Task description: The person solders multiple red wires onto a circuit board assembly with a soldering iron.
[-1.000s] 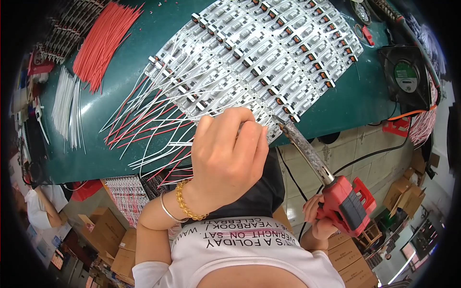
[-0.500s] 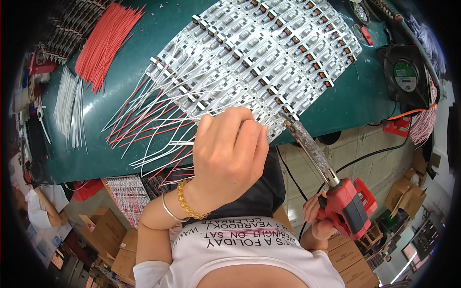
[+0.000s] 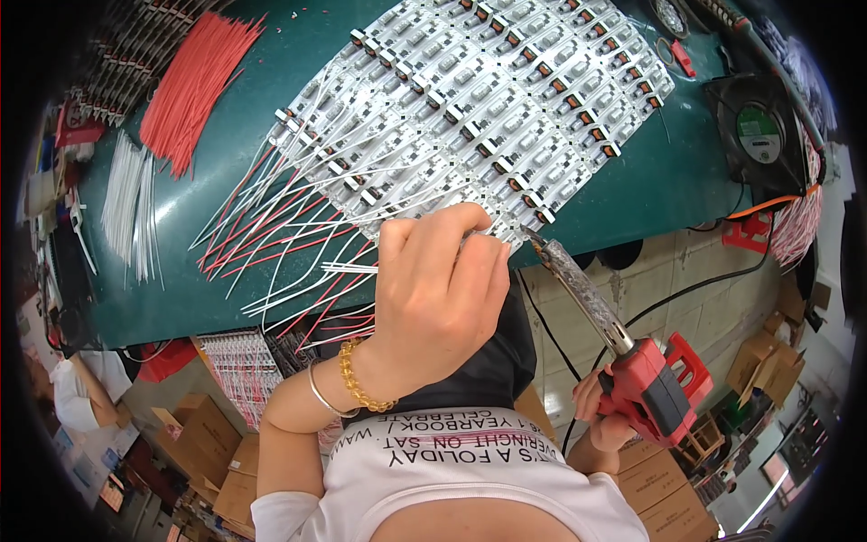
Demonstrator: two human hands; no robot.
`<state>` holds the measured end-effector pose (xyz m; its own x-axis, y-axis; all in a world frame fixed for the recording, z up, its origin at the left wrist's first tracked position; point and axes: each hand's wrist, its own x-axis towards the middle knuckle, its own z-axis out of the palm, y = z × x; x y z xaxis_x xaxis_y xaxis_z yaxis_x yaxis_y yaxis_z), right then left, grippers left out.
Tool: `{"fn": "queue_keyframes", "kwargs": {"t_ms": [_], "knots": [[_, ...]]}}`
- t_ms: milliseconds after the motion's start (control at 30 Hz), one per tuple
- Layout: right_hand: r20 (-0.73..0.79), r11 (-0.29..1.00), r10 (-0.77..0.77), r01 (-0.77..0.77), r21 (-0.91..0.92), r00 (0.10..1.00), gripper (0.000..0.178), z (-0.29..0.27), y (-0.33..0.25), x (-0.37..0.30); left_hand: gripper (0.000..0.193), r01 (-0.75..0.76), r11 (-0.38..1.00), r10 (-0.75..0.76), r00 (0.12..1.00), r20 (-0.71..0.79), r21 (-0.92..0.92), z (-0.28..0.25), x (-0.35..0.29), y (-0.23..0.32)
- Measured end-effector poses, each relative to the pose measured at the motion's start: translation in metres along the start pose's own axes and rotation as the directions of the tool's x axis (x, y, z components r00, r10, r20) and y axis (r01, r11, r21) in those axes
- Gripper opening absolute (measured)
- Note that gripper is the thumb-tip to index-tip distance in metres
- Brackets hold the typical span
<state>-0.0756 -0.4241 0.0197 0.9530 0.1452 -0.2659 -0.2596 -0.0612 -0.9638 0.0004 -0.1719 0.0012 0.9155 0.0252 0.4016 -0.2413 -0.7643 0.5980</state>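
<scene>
My left hand (image 3: 442,294) is closed over the near edge of a panel of white circuit boards (image 3: 479,99), its fingertips hidden beneath the knuckles. A small bundle of white wires (image 3: 350,268) sticks out from its left side, apparently held in the fingers. Red and white wires (image 3: 271,230) fan out leftward from the panel's near-left side. My right hand (image 3: 601,411) grips the handle of a red and black soldering gun (image 3: 646,388). The gun's dark tip points at the panel's near corner, close to my left fingertips; whether it touches cannot be made out.
Bundles of red wires (image 3: 194,86) and white wires (image 3: 131,203) lie on the green tabletop (image 3: 235,298) to the left. At the right stand a black fan (image 3: 757,131) and a red clip-like piece (image 3: 684,59). Cardboard boxes (image 3: 203,443) sit below the table, and a black cable hangs beside the gun.
The panel has slid slightly left and away. My left hand has shifted a little right, and the gun's tip has dropped slightly toward me and left.
</scene>
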Motion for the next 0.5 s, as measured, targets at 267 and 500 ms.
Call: {"fn": "queue_keyframes", "kwargs": {"t_ms": [267, 500], "knots": [[-0.077, 1.000, 0.002, 0.000, 0.019, 0.997, 0.063, 0.007, -0.001, -0.002, 0.020, -0.006, 1.000, 0.006, 1.000, -0.004, 0.027, 0.003, -0.001, 0.001], [0.013, 0.998, -0.046, 0.047, -0.048, 0.999, 0.065, -0.002, 0.004, 0.000, 0.020, -0.003, 0.999, 0.003, 1.000, -0.006, 0.049, 0.005, -0.002, 0.001]]}}
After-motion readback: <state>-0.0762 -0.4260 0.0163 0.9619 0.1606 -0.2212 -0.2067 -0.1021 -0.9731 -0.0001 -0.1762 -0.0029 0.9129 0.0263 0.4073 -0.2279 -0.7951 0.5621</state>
